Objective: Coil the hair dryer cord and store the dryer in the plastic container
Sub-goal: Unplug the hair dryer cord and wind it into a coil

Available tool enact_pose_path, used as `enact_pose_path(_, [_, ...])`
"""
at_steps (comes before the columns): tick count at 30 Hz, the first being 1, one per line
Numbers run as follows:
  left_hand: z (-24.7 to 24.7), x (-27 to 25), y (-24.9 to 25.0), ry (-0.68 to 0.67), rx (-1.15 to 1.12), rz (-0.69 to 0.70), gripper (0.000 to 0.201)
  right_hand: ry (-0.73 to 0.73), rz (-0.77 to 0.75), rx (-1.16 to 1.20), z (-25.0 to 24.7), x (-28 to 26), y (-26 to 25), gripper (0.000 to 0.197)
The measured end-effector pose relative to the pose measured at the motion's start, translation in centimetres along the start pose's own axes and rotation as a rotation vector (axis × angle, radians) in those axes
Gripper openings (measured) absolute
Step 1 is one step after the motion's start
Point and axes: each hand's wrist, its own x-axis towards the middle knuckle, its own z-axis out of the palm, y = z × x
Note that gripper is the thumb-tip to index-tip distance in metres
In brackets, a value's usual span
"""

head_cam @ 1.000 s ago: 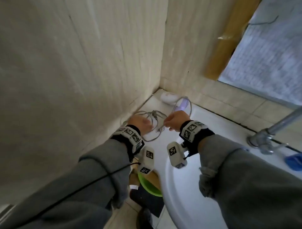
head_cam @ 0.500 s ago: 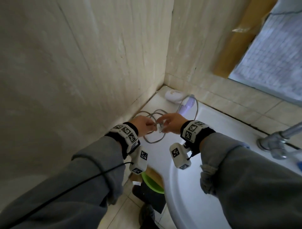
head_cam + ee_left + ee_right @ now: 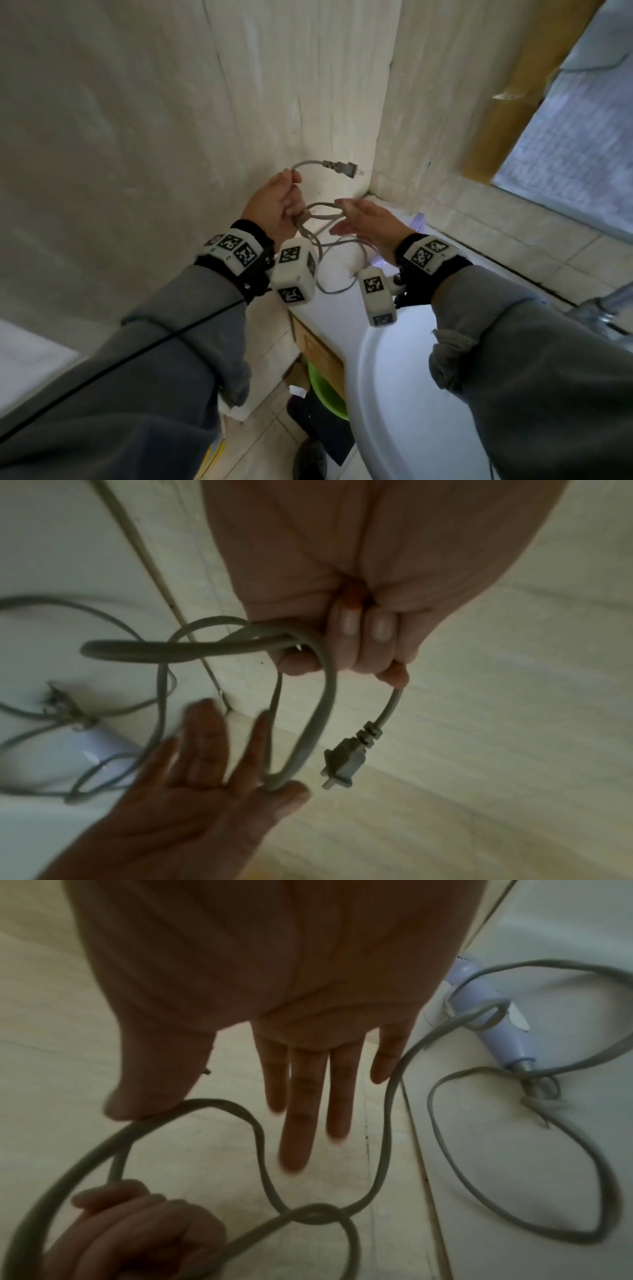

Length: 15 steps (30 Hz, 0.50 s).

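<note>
My left hand (image 3: 279, 205) grips a bunch of the grey cord (image 3: 322, 219), raised above the counter near the wall corner. The plug (image 3: 342, 168) sticks out above its fist; in the left wrist view the plug (image 3: 346, 761) dangles just past the curled fingers (image 3: 377, 639). My right hand (image 3: 364, 222) is held flat with straight fingers (image 3: 301, 1096), and one cord loop (image 3: 192, 1107) rests against its thumb. The rest of the cord (image 3: 514, 1191) trails in loose loops on the counter to the lavender hair dryer (image 3: 493, 1020), which lies beyond the right hand.
A white sink basin (image 3: 411, 394) lies under my right forearm, with a metal tap (image 3: 613, 305) at the far right. Tiled walls (image 3: 171, 137) close in on the left and behind. A green tub (image 3: 323, 394) sits on the floor below the counter edge.
Both hands have lifted off the counter. The left now holds the cord higher with the plug sticking out, and the right hand's fingers have straightened.
</note>
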Motion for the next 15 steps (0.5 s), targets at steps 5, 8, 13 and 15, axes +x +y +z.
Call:
enact_pose_path(5, [0.0, -1.9, 0.8, 0.019, -0.060, 0.045, 0.032, -0.048, 0.076, 0.139, 0.0, -2.1, -0.3, 0.017])
enact_pose_path(8, [-0.6, -3.0, 0.9, 0.036, -0.075, 0.000, 0.033, 0.206, 0.198, 0.087, -1.1, -2.1, -0.1, 0.021])
enact_pose_path(13, [-3.1, -4.4, 1.9, 0.042, -0.054, -0.058, 0.037, 0.549, 0.299, 0.054, -6.6, -2.6, 1.7, 0.020])
enact_pose_path(15, [-4.1, -5.1, 1.9, 0.036, -0.001, -0.065, 0.037, 0.605, 0.271, 0.086, -8.0, -3.4, 2.3, 0.013])
